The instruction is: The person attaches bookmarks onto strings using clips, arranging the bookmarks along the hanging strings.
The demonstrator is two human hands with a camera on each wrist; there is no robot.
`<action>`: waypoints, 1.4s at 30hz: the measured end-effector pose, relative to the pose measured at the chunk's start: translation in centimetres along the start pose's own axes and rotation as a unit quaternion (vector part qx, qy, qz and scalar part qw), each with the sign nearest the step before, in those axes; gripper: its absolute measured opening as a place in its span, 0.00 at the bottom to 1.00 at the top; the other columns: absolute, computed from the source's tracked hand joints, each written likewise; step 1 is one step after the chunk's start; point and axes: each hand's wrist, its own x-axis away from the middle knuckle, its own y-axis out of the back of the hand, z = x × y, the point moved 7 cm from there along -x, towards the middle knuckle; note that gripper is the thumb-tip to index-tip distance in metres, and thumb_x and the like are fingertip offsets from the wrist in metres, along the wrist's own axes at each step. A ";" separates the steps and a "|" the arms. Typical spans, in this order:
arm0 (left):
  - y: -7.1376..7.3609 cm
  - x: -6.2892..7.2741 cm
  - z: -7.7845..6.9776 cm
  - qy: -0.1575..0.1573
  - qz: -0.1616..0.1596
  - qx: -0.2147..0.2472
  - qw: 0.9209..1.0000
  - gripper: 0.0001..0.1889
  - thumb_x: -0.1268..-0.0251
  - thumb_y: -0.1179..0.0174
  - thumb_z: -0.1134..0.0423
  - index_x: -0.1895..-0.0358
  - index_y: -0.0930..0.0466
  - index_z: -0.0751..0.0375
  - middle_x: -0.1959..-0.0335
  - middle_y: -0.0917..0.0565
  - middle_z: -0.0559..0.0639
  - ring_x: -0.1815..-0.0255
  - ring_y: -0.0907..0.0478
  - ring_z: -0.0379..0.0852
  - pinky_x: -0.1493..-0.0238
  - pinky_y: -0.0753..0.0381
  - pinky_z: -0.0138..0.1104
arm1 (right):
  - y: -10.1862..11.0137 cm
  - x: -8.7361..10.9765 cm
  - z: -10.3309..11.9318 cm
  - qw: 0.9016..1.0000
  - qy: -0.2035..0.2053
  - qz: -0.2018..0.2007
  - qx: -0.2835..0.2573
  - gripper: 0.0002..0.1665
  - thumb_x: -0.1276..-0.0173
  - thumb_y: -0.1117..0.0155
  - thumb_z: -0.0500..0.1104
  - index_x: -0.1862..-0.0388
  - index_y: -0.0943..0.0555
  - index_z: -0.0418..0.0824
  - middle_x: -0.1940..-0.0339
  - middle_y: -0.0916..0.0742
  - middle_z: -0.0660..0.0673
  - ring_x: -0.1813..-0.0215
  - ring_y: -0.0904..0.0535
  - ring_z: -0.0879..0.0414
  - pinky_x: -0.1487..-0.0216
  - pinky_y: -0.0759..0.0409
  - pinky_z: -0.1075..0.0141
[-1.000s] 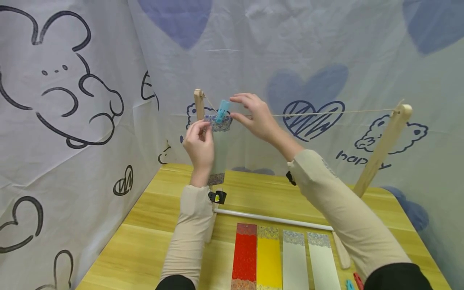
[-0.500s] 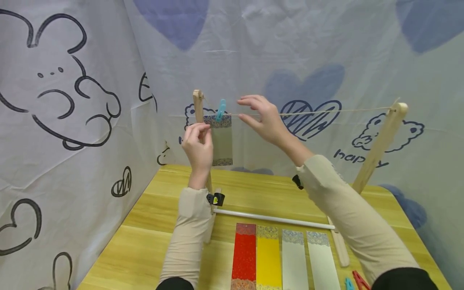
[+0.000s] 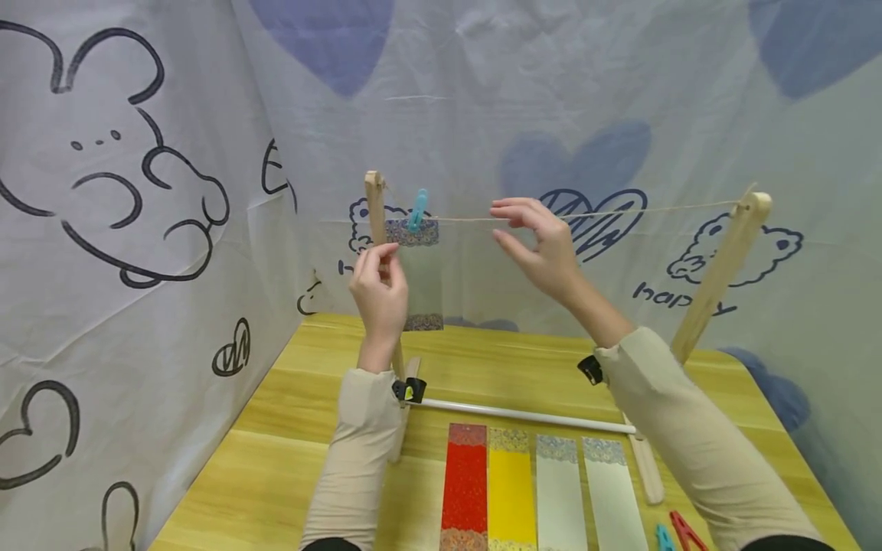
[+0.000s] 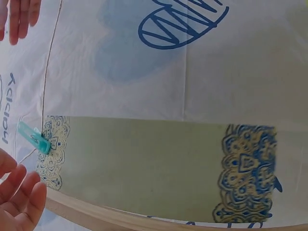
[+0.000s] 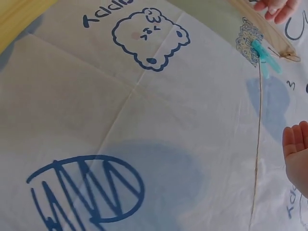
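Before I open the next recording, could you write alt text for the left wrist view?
A turquoise clothespin clips one patterned end of a pale green card to a string, against a printed white cloth. The left hand is near it at the picture's lower left; the right hand shows at upper left, apart from the card.

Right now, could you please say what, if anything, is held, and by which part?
Left hand and right hand hold nothing; a clothespin clips the hanging card by its top.
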 end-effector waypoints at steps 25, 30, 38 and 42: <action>-1.6 5.3 1.3 0.033 0.125 0.008 0.992 0.07 0.45 0.46 0.77 0.63 0.24 0.75 0.70 0.22 0.60 0.71 0.24 0.49 0.71 0.22 0.32 | 4.6 9.5 -1.3 0.989 -0.094 -0.042 -0.110 0.16 0.54 0.40 0.17 0.62 0.26 0.17 0.60 0.21 0.28 0.55 0.24 0.57 0.56 0.25 0.70; -1.8 6.4 1.6 0.038 0.138 0.008 0.990 0.06 0.44 0.46 0.76 0.63 0.23 0.74 0.70 0.21 0.59 0.72 0.24 0.49 0.70 0.22 0.34 | 5.4 11.9 -1.5 0.985 -0.108 -0.035 -0.129 0.17 0.53 0.41 0.17 0.61 0.27 0.16 0.57 0.20 0.34 0.55 0.24 0.56 0.56 0.26 0.71; -2.1 8.2 2.3 0.046 0.152 -0.004 0.987 0.05 0.44 0.44 0.74 0.64 0.22 0.72 0.71 0.20 0.58 0.71 0.24 0.49 0.72 0.22 0.36 | 6.2 15.0 -1.5 0.977 -0.146 -0.021 -0.154 0.18 0.52 0.43 0.15 0.59 0.29 0.15 0.54 0.20 0.40 0.53 0.25 0.57 0.56 0.26 0.70; -2.5 9.3 2.7 0.040 0.170 -0.022 0.984 0.05 0.45 0.42 0.72 0.65 0.21 0.69 0.68 0.19 0.57 0.66 0.24 0.51 0.68 0.23 0.40 | 6.8 16.2 -1.3 0.973 -0.138 -0.036 -0.180 0.17 0.51 0.43 0.16 0.59 0.29 0.14 0.55 0.21 0.35 0.53 0.25 0.55 0.56 0.26 0.71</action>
